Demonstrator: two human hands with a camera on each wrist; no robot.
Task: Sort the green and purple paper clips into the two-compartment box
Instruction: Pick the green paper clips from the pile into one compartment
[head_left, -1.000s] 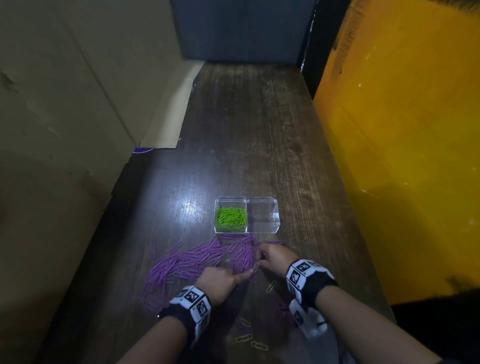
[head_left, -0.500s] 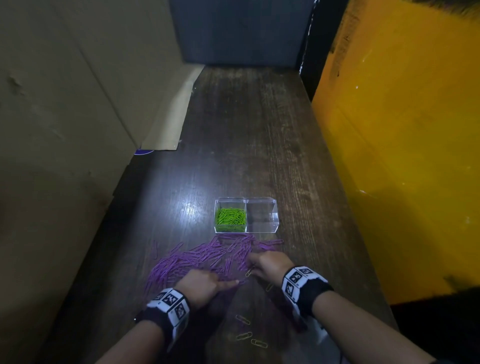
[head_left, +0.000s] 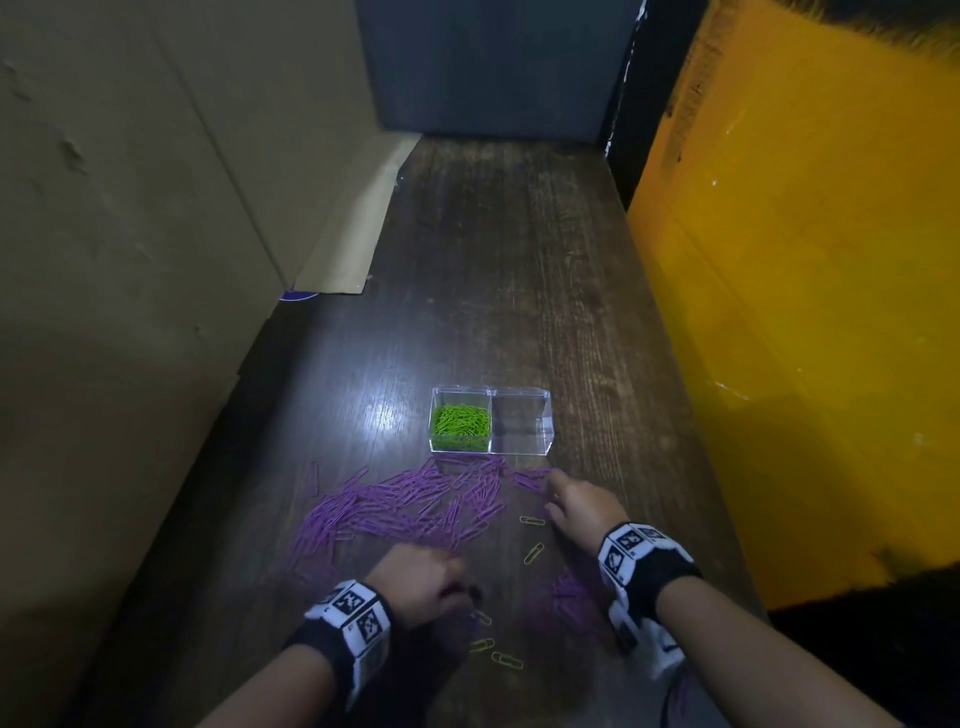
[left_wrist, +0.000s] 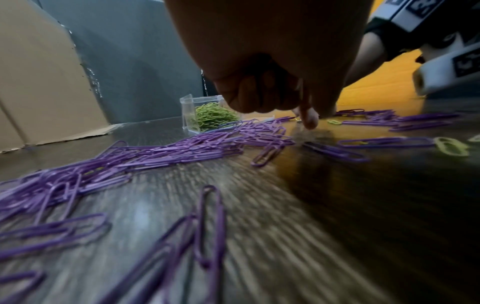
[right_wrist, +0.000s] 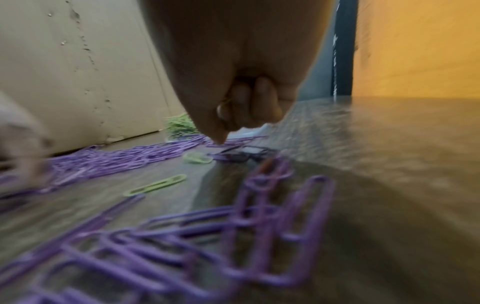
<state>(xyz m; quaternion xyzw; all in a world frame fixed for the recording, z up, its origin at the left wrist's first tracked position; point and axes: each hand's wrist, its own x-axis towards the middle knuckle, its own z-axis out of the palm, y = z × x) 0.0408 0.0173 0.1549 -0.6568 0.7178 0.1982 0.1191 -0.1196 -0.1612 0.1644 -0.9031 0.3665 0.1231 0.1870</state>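
The clear two-compartment box (head_left: 545, 415) stands mid-table. Its left half holds green clips (head_left: 462, 421) and its right half shows none. A wide pile of purple clips (head_left: 405, 509) lies in front of it, with a smaller heap (head_left: 571, 592) nearer me. Several loose green clips (head_left: 533, 553) lie between my hands. My left hand (head_left: 421, 582) has curled fingers and presses one fingertip (left_wrist: 309, 119) on the table. My right hand (head_left: 571, 506) is curled too, its fingertip (right_wrist: 219, 139) on purple clips. A thin pale loop shows among its curled fingers, too blurred to name.
A cardboard wall (head_left: 156, 260) closes the left side, a yellow panel (head_left: 805, 312) the right, and a dark panel (head_left: 493, 67) the far end. The wooden table (head_left: 493, 260) stretches bare beyond the box.
My left hand has pulled back toward me, its fingertip sliding along the table away from the pile. My right hand has shifted right and forward to the pile's right end.
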